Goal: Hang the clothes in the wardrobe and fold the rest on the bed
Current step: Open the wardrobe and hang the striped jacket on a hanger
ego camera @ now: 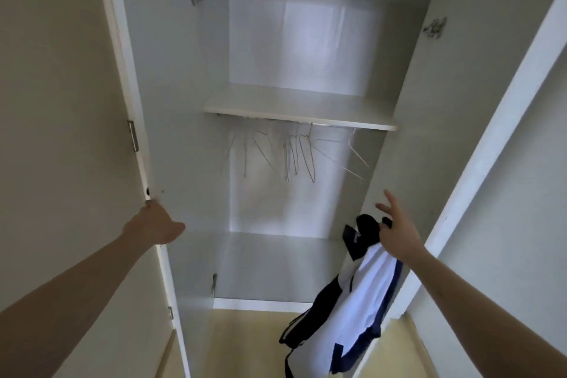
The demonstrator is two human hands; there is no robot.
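Gripping the edge of the wardrobe's left door [92, 101] with the left hand [156, 222], fingers wrapping round the door edge, thumb lying on the inner face. Holding a white and navy garment [349, 294] in the right hand [395, 233], pinching its dark top end while index and middle fingers are sticking out straight. Garment hanging at the wardrobe's [171, 86] lower right, in front of the right side wall, trailing down toward the yellowish floor [251, 344]. Bare wire hangers [294, 156] dangling under the shelf [299, 110], bunching near its middle, a few toward its right end. Right door [506, 120] standing open.
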